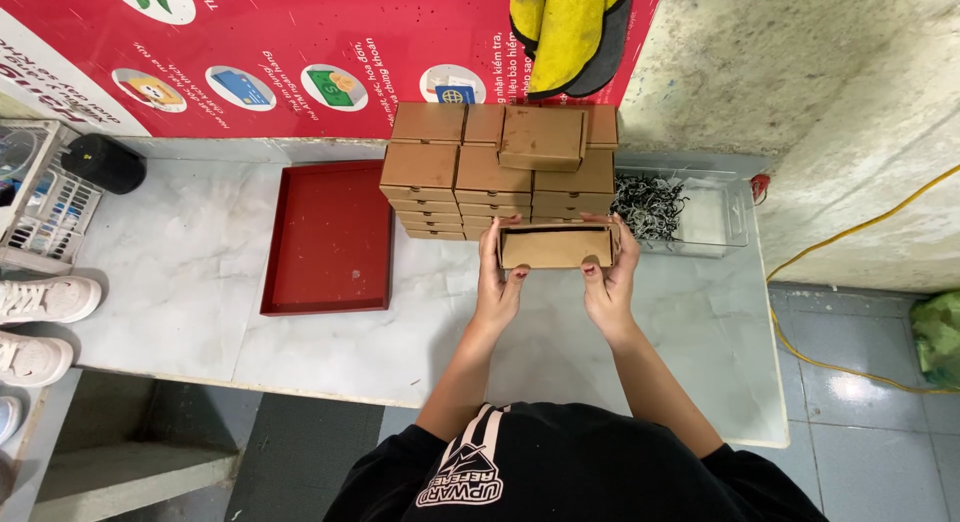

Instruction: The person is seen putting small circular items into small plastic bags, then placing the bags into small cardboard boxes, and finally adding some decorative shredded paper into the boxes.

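A small brown cardboard box [556, 246] is held between both hands above the white table [180, 272]. My left hand [497, 278] grips its left end and my right hand [611, 280] grips its right end, thumbs under the front edge. Just beyond it stand stacks of similar brown boxes [470, 177] in three columns, with one more box [542, 137] lying on top of them.
A shallow red tray [330, 237] lies left of the stacks. A clear plastic bin [715, 214] with dark small parts sits to the right. A white wire basket [45, 197] and a black cylinder [103, 163] are at far left. A yellow cable [850, 232] runs along the floor.
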